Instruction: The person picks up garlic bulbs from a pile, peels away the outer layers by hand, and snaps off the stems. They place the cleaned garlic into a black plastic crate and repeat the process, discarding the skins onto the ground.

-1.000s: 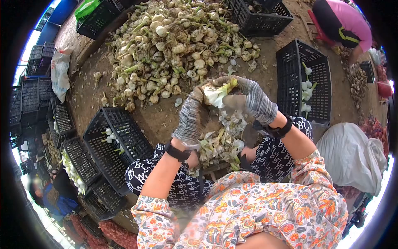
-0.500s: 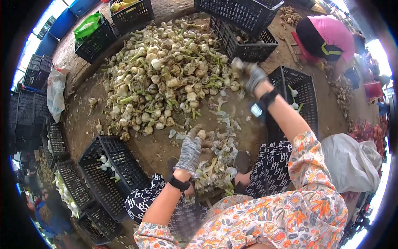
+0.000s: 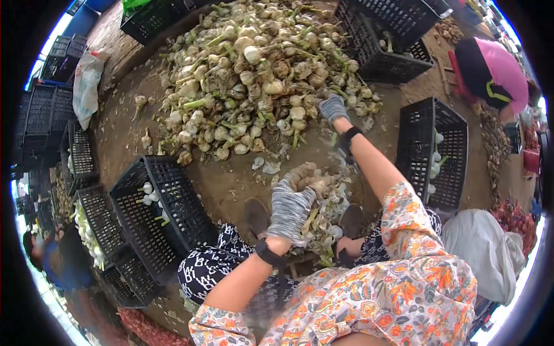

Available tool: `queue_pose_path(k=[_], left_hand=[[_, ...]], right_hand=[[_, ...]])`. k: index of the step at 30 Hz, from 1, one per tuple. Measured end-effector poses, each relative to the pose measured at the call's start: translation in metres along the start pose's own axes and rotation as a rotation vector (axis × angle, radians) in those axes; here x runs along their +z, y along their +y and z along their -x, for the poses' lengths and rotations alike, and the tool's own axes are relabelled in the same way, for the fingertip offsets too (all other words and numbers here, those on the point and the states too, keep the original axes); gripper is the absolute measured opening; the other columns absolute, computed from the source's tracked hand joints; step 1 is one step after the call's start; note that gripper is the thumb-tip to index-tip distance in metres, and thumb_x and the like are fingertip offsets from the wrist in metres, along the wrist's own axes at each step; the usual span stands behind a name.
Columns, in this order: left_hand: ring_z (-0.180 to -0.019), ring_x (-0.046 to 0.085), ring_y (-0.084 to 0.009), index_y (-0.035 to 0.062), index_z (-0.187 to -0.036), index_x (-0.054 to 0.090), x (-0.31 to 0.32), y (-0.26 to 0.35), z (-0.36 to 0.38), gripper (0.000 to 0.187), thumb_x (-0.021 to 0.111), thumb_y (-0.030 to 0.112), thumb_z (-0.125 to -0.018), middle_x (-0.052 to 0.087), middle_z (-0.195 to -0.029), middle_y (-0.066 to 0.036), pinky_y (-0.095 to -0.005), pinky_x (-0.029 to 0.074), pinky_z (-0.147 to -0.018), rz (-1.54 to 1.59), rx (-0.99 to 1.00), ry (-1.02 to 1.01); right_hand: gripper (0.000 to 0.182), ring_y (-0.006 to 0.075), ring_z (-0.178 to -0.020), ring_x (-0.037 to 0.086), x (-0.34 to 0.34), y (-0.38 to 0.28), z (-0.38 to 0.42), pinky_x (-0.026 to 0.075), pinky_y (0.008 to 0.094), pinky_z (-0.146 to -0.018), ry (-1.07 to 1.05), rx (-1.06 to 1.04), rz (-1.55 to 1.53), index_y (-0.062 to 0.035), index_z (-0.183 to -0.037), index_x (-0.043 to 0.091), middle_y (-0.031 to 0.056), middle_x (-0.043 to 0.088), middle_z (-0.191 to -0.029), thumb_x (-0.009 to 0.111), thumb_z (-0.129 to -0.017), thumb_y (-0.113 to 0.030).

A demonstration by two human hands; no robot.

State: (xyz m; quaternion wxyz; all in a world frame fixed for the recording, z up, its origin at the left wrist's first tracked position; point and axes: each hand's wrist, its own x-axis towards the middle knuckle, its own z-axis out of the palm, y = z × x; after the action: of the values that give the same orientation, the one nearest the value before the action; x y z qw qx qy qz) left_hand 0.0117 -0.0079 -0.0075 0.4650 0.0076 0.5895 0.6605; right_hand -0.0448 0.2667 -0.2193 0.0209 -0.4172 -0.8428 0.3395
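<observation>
- Right hand (image 3: 333,108), in a grey striped knit glove, reaches to the near right edge of a broad heap of dirty cream-brown garlic bulbs with green-tan stems (image 3: 248,86). Grip: cannot tell; the fingertips merge with the bulbs.
- Left hand (image 3: 290,206), in a matching glove with soiled fingers, is held low with fingers curled, above a litter of pale papery garlic skins (image 3: 330,233). Grip: cannot tell whether a bulb is inside; the fingertips blend with the litter.
- Heap lies on bare brown ground, beyond both hands. Clean white bulbs (image 3: 151,196) lie in a black slatted plastic crate (image 3: 182,193) at left; more white bulbs (image 3: 437,157) in a similar black crate (image 3: 414,135) at right.
- Risk: bulbs could roll off the loose slope if one is pulled from low down.
- Risk: a bulb dropped from the left hand would be hard to spot among like-coloured skins.
- Risk: stems look tangled; tugging one could drag neighbours along.
</observation>
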Motion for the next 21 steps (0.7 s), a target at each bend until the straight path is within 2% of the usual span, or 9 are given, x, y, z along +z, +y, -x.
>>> queue_pose_path(k=[1, 4, 6, 9, 10, 14, 15, 19, 21], left_hand=[[-0.066, 0.056, -0.0066, 0.0000, -0.117, 0.049, -0.001, 0.000, -0.001, 0.039, 0.062, 0.007, -0.080, 0.064, -0.088, -0.006, -0.0191, 0.045, -0.055, -0.020, 0.011, 0.029], [-0.063, 0.054, -0.0055, 0.0012, -0.113, 0.052, -0.005, 0.003, -0.003, 0.036, 0.063, 0.011, -0.080, 0.063, -0.082, -0.002, -0.0184, 0.044, -0.056, -0.021, -0.001, 0.127], [-0.065, 0.053, -0.0051, 0.0019, -0.111, 0.053, -0.006, -0.001, -0.005, 0.031, 0.061, 0.012, -0.082, 0.062, -0.081, -0.001, -0.0183, 0.044, -0.056, -0.029, 0.022, 0.196], [-0.066, 0.052, -0.0051, 0.0030, -0.110, 0.053, -0.007, 0.005, -0.004, 0.028, 0.058, 0.011, -0.084, 0.062, -0.085, -0.002, -0.0185, 0.044, -0.055, 0.041, -0.007, 0.194], [-0.064, 0.052, -0.0055, 0.0040, -0.111, 0.052, -0.008, 0.004, -0.004, 0.027, 0.056, 0.010, -0.085, 0.061, -0.086, -0.002, -0.0188, 0.044, -0.056, 0.029, -0.002, 0.196], [-0.069, 0.053, -0.0061, 0.0042, -0.112, 0.051, -0.018, -0.002, -0.008, 0.029, 0.056, 0.008, -0.084, 0.060, -0.091, -0.002, -0.0193, 0.045, -0.056, -0.002, 0.054, 0.196], [-0.071, 0.053, -0.0064, 0.0042, -0.113, 0.051, -0.021, -0.008, -0.012, 0.030, 0.057, 0.007, -0.084, 0.059, -0.092, -0.002, -0.0193, 0.045, -0.057, -0.044, 0.141, 0.219], [-0.082, 0.054, -0.0107, 0.0039, -0.122, 0.045, -0.026, -0.024, -0.028, 0.048, 0.062, 0.000, -0.077, 0.055, -0.101, -0.004, -0.0219, 0.047, -0.068, -0.070, 0.346, 0.257], [-0.094, 0.053, -0.0144, 0.0028, -0.126, 0.041, -0.023, -0.018, -0.030, 0.054, 0.064, 0.000, -0.076, 0.054, -0.108, -0.006, -0.0262, 0.045, -0.082, -0.287, 0.461, 0.305]], right_hand=[[0.040, 0.0313, -0.068, 0.059, 0.018, -0.010, -0.006, 0.045, 0.0440, -0.062, -0.052, 0.159, -0.010, 0.0008, -0.082, 0.063, 0.0177, 0.062, -0.073, 0.053, -0.082, -0.038], [0.031, 0.0331, -0.083, 0.059, 0.046, -0.040, -0.010, 0.047, 0.0396, -0.071, -0.176, 0.055, 0.292, 0.0004, -0.091, 0.063, 0.0210, 0.061, -0.091, 0.043, -0.086, -0.023], [0.034, 0.0356, -0.084, 0.059, 0.083, -0.035, -0.026, 0.046, 0.0409, -0.069, -0.120, 0.214, 0.156, 0.0003, -0.090, 0.062, 0.0213, 0.061, -0.091, 0.046, -0.083, -0.029], [0.035, 0.0332, -0.075, 0.060, 0.120, -0.020, -0.034, 0.045, 0.0418, -0.067, 0.175, 0.379, -0.063, 0.0009, -0.084, 0.062, 0.0207, 0.062, -0.083, 0.054, -0.077, -0.032], [0.032, 0.0266, -0.065, 0.057, 0.126, -0.018, -0.029, 0.045, 0.0424, -0.061, 0.305, 0.420, -0.346, 0.0008, -0.079, 0.060, 0.0163, 0.061, -0.078, 0.056, -0.078, -0.031], [0.023, 0.0211, -0.053, 0.051, 0.067, -0.042, 0.010, 0.043, 0.0397, -0.050, -0.031, 0.631, -0.939, -0.0043, -0.085, 0.059, 0.0087, 0.057, -0.075, 0.051, -0.084, -0.026], [0.024, 0.0187, -0.065, 0.055, 0.033, -0.066, 0.040, 0.045, 0.0362, -0.058, -0.088, 0.752, -1.047, -0.0065, -0.095, 0.057, 0.0084, 0.055, -0.080, 0.049, -0.084, -0.026], [0.029, 0.0148, -0.079, 0.054, -0.003, -0.042, 0.084, 0.047, 0.0282, -0.067, -0.236, 0.039, -0.560, -0.0080, -0.107, 0.056, 0.0037, 0.056, -0.093, 0.054, -0.083, -0.025], [0.029, 0.0129, -0.072, 0.055, -0.041, -0.059, 0.128, 0.047, 0.0266, -0.061, -0.311, -0.070, -0.579, -0.0068, -0.105, 0.057, 0.0032, 0.057, -0.087, 0.056, -0.084, -0.026]])
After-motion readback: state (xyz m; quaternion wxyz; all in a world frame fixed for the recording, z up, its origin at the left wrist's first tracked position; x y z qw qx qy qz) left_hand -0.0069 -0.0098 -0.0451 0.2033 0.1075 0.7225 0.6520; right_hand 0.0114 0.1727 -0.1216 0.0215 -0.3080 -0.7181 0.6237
